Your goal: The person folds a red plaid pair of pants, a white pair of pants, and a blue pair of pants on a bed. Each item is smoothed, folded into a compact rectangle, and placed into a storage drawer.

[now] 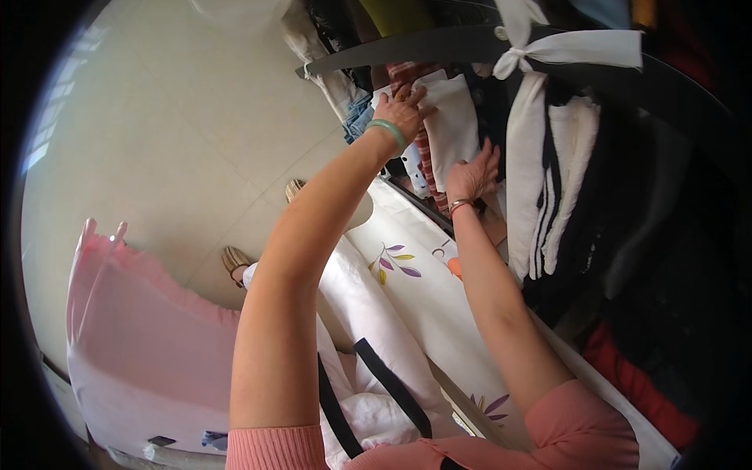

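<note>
My left hand (403, 111), with a green bangle on its wrist, lies on the upper edge of a piece of white cloth (453, 117), fingers apart. My right hand (473, 174) is beside the lower right edge of that cloth, its fingers stretched out. Red striped fabric (425, 157) shows from under the white cloth. Next to it is a white fabric with dark spots (413, 171). Blue denim (359, 117) lies just left of my left wrist. The clothes sit packed together behind a white panel with a leaf pattern (398, 262).
A dark curved bar (423, 48) crosses above the clothes, with a white cloth strip (580, 48) knotted round it. White and black garments (570, 157) hang at the right. Left is a pink-covered item (157, 329) on the tiled floor (180, 117). Red fabric (638, 384) lies lower right.
</note>
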A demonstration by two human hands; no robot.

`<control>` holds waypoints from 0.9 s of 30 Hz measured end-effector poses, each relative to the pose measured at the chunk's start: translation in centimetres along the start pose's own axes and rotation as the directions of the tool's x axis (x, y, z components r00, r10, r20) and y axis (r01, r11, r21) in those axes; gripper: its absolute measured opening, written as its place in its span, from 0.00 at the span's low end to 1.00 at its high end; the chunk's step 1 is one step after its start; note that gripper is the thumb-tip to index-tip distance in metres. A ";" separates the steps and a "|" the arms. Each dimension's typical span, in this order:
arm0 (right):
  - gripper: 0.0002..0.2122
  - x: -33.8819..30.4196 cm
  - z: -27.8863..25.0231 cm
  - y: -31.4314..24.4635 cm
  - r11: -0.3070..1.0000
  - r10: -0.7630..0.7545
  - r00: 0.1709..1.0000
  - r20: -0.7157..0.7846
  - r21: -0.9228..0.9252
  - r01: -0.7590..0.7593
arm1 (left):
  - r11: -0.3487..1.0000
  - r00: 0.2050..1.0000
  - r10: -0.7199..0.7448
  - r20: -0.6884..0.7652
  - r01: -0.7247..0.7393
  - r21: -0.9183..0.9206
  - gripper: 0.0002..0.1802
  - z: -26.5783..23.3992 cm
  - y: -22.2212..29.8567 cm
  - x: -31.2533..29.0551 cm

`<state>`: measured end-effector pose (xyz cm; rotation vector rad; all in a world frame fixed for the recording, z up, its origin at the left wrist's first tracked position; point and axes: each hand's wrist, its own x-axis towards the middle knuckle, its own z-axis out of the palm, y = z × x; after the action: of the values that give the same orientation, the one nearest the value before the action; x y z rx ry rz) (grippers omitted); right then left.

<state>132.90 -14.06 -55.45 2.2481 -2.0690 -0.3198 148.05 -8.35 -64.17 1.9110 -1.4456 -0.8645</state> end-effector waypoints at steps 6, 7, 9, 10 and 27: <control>0.43 -2.9 1.9 -2.4 0.951 -0.273 0.950 0.151 -0.110 0.291 | 0.774 0.811 -0.411 -0.416 0.070 -0.630 0.16 2.8 2.2 -2.9; 0.43 -2.5 2.5 -2.7 0.940 -0.294 0.946 0.139 -0.135 0.312 | 0.616 0.813 -0.543 -0.211 0.215 -0.758 0.16 4.6 3.6 -4.4; 0.40 -1.1 3.3 -3.3 0.925 -0.300 0.938 0.174 -0.188 0.331 | 0.535 0.795 -0.546 -0.264 0.089 -0.840 0.18 8.7 5.5 -6.6; 0.39 -0.4 3.7 -2.6 0.919 -0.281 0.940 0.194 -0.227 0.322 | 0.352 0.793 -0.594 -0.135 0.105 -0.930 0.19 9.0 6.8 -6.9; 0.26 3.0 2.3 -0.6 0.948 -0.283 0.912 0.296 0.229 0.220 | 0.025 0.582 -0.809 0.085 0.179 -0.984 0.23 12.0 13.5 -6.6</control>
<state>133.25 -16.75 -58.13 2.7552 -2.0224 -0.5682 129.38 -5.99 -60.20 1.3484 0.4005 -1.0344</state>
